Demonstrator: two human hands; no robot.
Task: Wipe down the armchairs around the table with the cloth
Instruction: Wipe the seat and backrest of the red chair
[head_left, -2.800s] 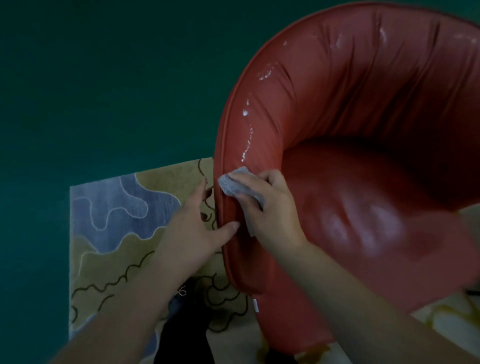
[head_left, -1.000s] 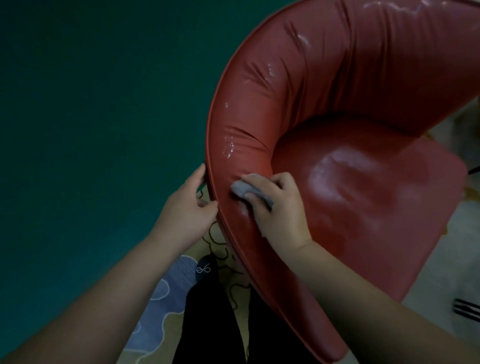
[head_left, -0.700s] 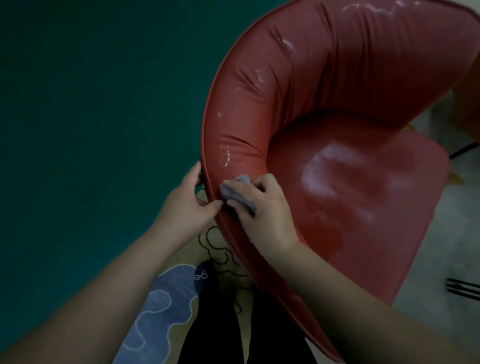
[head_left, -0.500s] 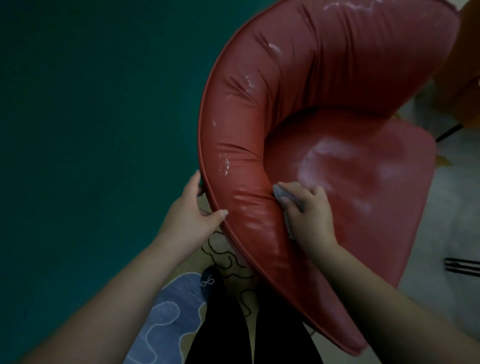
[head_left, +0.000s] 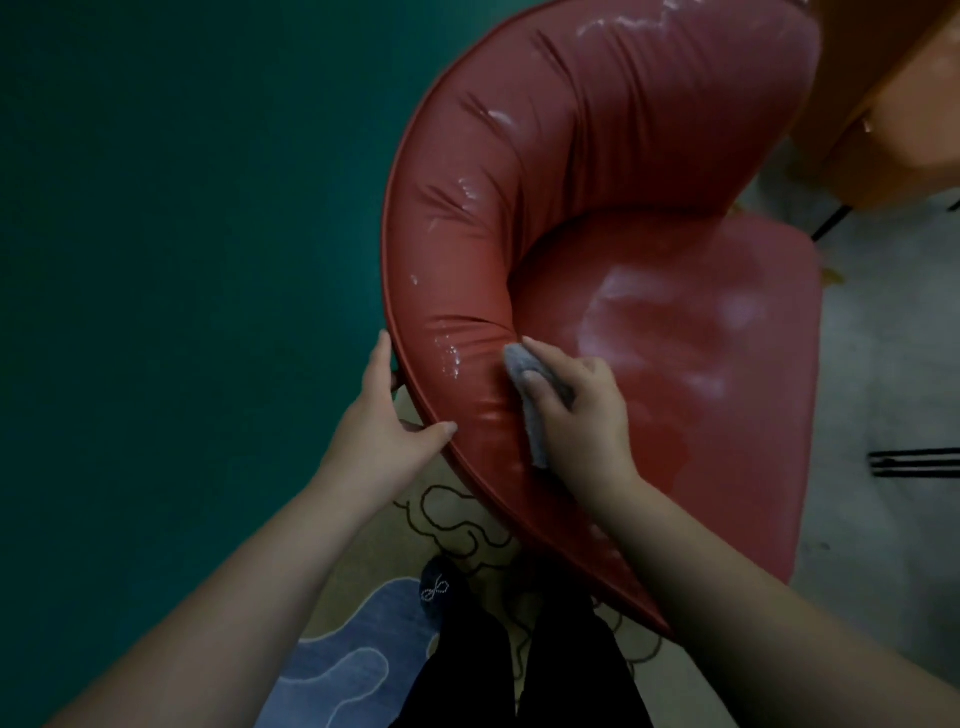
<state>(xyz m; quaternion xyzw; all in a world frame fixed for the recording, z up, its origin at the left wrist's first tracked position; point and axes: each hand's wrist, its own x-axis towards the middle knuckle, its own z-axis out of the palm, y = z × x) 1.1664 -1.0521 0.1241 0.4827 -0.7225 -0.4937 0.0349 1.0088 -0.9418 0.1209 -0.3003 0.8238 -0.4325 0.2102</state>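
A red leather armchair (head_left: 597, 156) with a curved back fills the middle and right of the head view. Wet streaks shine on its inner back and seat. My right hand (head_left: 576, 410) presses a small grey cloth (head_left: 524, 374) against the inner side of the near armrest, where it meets the seat. My left hand (head_left: 387, 421) grips the outer rim of the same armrest, thumb on top and fingers behind the edge.
A dark green wall (head_left: 182, 260) rises at the left. A patterned beige and blue rug (head_left: 363, 623) lies under the chair. My dark-trousered legs (head_left: 519, 665) stand close to it. An orange armchair (head_left: 893, 93) shows at the top right, thin black legs (head_left: 914, 462) at the right.
My right hand slid the cloth from the armrest's top rim down to its inner side by the seat. My left hand kept its hold on the rim. The view shifted.
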